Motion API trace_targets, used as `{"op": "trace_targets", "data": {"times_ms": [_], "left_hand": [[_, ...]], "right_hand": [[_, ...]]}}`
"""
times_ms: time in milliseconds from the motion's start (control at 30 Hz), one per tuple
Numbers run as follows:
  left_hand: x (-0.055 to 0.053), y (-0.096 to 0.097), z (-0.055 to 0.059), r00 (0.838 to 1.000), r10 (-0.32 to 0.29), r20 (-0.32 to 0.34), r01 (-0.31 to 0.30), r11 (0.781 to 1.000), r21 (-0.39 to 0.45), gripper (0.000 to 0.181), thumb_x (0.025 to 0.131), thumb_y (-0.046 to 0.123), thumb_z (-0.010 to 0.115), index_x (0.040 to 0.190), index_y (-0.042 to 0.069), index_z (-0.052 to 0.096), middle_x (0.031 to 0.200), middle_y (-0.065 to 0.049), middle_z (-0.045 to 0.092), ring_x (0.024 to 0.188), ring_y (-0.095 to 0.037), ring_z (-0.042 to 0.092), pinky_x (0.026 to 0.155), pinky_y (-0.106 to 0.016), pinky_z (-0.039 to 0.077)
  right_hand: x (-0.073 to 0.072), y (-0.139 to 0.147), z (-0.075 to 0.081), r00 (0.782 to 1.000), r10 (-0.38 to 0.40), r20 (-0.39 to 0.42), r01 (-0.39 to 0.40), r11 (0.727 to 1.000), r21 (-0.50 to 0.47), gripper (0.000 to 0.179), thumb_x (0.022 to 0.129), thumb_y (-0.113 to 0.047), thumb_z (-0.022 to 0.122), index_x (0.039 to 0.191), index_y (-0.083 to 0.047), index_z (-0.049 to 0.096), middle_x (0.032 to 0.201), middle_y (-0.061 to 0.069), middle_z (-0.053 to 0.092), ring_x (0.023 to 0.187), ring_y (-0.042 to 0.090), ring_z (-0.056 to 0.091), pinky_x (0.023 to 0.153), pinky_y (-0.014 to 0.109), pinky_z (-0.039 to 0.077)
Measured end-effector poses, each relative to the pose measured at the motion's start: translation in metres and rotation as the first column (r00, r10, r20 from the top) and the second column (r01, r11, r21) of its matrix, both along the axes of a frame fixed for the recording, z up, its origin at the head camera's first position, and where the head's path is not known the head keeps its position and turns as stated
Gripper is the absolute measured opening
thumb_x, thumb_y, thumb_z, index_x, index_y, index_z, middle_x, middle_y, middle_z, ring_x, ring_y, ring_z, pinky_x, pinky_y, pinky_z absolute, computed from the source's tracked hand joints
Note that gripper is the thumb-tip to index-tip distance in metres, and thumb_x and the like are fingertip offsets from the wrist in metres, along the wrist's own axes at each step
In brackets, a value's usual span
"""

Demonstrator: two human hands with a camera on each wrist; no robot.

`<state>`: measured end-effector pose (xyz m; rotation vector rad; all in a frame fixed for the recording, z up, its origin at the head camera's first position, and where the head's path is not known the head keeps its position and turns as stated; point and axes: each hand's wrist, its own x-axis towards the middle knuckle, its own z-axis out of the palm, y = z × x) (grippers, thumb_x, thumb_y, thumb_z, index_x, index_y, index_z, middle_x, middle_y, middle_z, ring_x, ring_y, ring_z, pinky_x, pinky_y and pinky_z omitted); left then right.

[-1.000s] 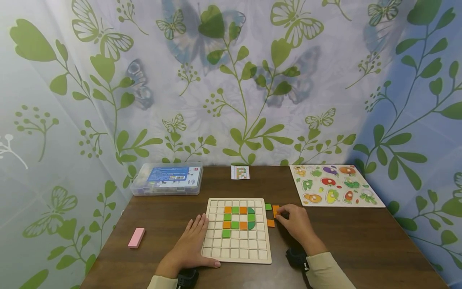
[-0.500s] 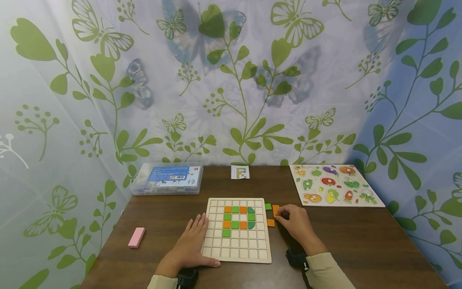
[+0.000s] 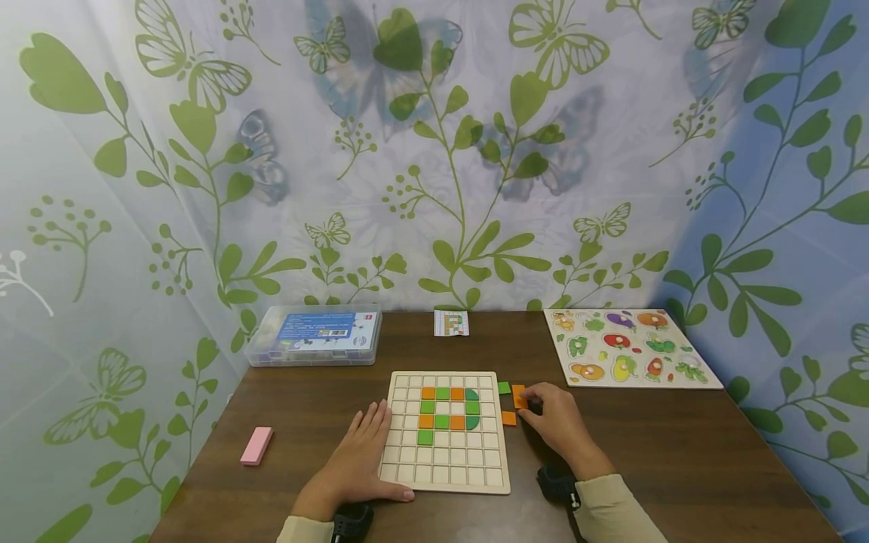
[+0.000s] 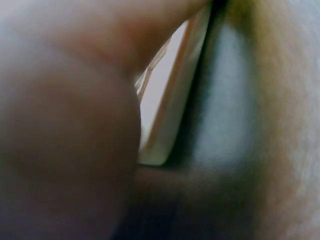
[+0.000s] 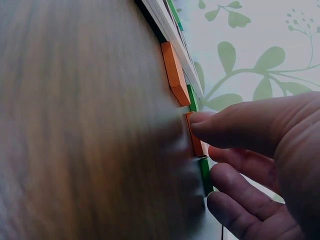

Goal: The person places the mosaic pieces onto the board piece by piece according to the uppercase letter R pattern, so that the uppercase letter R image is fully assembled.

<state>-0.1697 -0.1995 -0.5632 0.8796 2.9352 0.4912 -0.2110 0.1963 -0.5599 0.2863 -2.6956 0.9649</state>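
My left hand (image 3: 356, 458) lies with straight fingers along the left edge of a square wooden grid board (image 3: 422, 477), thumb by its lower left corner. Orange, green and dark green tiles (image 3: 442, 423) fill some of its cells, several forming a ring. At the board's right, my right hand (image 3: 553, 413) pinches an orange tile (image 5: 196, 136) on the table, thumb at one end and index finger at the other. Another orange tile (image 3: 508, 418) and a green tile (image 3: 504, 388) lie beside the board. In the right wrist view a green tile (image 5: 206, 176) sits by the lower fingers.
A small printed pattern card (image 3: 451, 323) lies at the back of the table, with a clear plastic case (image 3: 314, 335) to its left. A vegetable puzzle board (image 3: 634, 348) is at the back right. A pink block (image 3: 256, 446) lies at the left.
My right thumb has shifted slightly down and away from the index finger at the orange tile. The left hand and the tiles on the board stay the same.
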Motion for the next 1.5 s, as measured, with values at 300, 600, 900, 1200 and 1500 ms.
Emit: {"op": "trace_targets", "data": {"times_ms": [300, 600, 900, 1200, 1500], "left_hand": [[0.0001, 0.0005, 0.0021, 1.0, 0.001, 0.014, -0.001, 1.0, 0.002, 0.141, 0.074, 0.09, 0.067, 0.162, -0.011, 0.023, 0.169, -0.028, 0.019, 0.156, -0.044, 0.015, 0.122, -0.062, 0.014], [0.0004, 0.0007, 0.002, 1.0, 0.004, 0.01, -0.004, 1.0, -0.005, 0.142, 0.074, 0.09, 0.067, 0.162, -0.011, 0.023, 0.169, -0.028, 0.019, 0.156, -0.044, 0.015, 0.122, -0.062, 0.015], [0.0004, 0.0006, 0.0008, 1.0, 0.006, 0.007, -0.006, 1.0, -0.007, 0.142, 0.073, 0.091, 0.066, 0.162, -0.011, 0.023, 0.168, -0.028, 0.02, 0.156, -0.044, 0.016, 0.122, -0.061, 0.015], [0.0002, -0.0002, -0.0017, 1.0, 0.008, 0.006, -0.008, 1.0, -0.005, 0.142, 0.073, 0.092, 0.066, 0.162, -0.01, 0.023, 0.169, -0.028, 0.02, 0.156, -0.044, 0.015, 0.122, -0.061, 0.015], [0.0004, -0.0005, -0.0018, 1.0, 0.008, 0.004, -0.008, 1.0, 0.003, 0.143, 0.073, 0.091, 0.066, 0.162, -0.011, 0.022, 0.169, -0.028, 0.019, 0.156, -0.044, 0.015, 0.122, -0.061, 0.015]], "right_hand": [[-0.0015, 0.001, -0.0019, 1.0, 0.009, -0.008, -0.009, 1.0, 0.008, 0.024, 0.084, 0.001, 0.088, 0.105, -0.002, 0.078, 0.108, 0.013, 0.072, 0.096, 0.03, 0.069, 0.085, 0.049, 0.059], [-0.0016, 0.0005, -0.0032, 1.0, 0.018, -0.009, -0.018, 1.0, 0.024, 0.024, 0.083, 0.003, 0.088, 0.105, -0.003, 0.078, 0.108, 0.012, 0.072, 0.096, 0.03, 0.069, 0.086, 0.049, 0.058], [-0.001, 0.0007, -0.0043, 0.999, 0.027, -0.046, -0.025, 0.999, 0.042, 0.02, 0.081, 0.002, 0.09, 0.095, -0.008, 0.079, 0.102, 0.006, 0.073, 0.094, 0.029, 0.07, 0.085, 0.051, 0.059], [-0.0024, 0.0015, -0.0051, 0.999, 0.037, -0.01, -0.036, 0.999, 0.04, 0.02, 0.083, 0.0, 0.089, 0.097, -0.009, 0.079, 0.106, 0.006, 0.073, 0.097, 0.027, 0.07, 0.089, 0.048, 0.059], [-0.0043, 0.0032, -0.0058, 0.997, 0.075, 0.0, -0.075, 0.996, 0.042, 0.019, 0.085, -0.001, 0.088, 0.097, -0.011, 0.079, 0.106, 0.003, 0.072, 0.1, 0.026, 0.069, 0.09, 0.047, 0.058]]}}
